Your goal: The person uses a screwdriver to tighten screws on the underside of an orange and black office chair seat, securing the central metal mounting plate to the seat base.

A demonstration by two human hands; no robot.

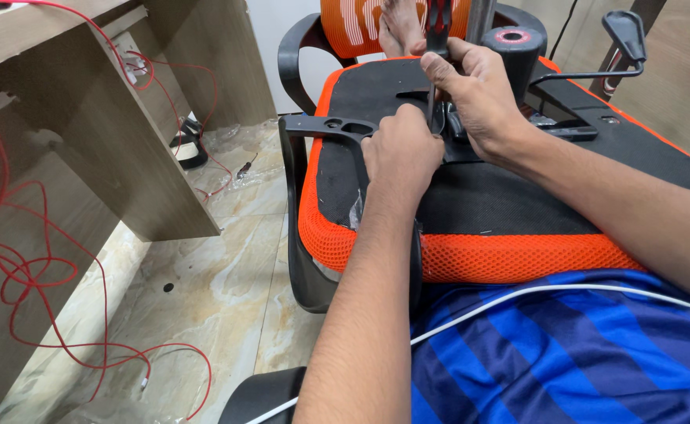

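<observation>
So the right hand has its grip clenched round a screwdriver with a red-and-black handle, fingers wrapped on the shaft, thumb up along it. The tool stands nearly upright, tip pointing down into the black mechanism plate on the underside of the chair seat. You can't see the tip itself, the hands cover it.

Just left of that grip, touching it, is the left hand, closed in a fist on the inner end of a black armrest bracket. The bracket runs out to the left from the fist, flat across the seat edge, then bends down the side of the chair.

The seat is flipped over, black underside up, with orange mesh wrapped round the rim nearest the person. Right behind the right hand there's the black gas cylinder sticking up, and further right a lever with a paddle end. A bare foot rests past the grip against the orange backrest.

Below the arms: a blue striped shirt with a white cable lying across it.

Off to the far left is a wooden table, red wires looping down it onto the marble floor, plus a small screwdriver lying on the floor.
</observation>
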